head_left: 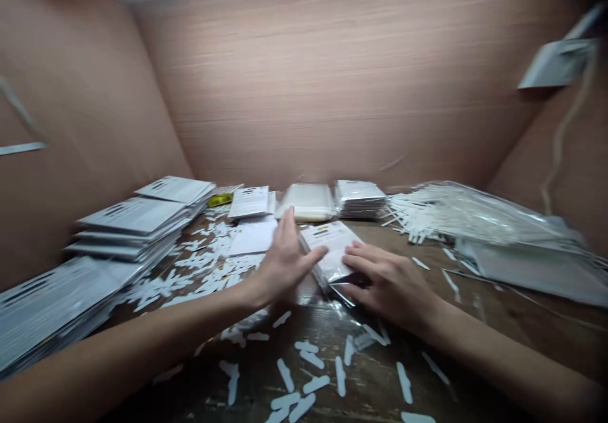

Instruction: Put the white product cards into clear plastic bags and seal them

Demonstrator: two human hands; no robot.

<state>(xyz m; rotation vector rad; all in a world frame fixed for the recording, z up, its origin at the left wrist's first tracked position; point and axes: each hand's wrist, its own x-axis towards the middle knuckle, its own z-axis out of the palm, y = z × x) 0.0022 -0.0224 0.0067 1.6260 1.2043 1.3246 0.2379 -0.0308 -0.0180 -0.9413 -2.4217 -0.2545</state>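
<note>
My left hand [285,265] and right hand [392,284] lie palm-down, fingers [316,257] extended, touching opposite edges of the plastic-sleeved card packet [327,252] on the wooden counter [503,303]; grip state cannot be determined

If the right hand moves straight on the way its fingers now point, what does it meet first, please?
The right hand would first meet the flat white printed card packet in clear plastic. Its fingertips already seem to touch the packet or lie just over it, though the depth is hard to judge.
</note>
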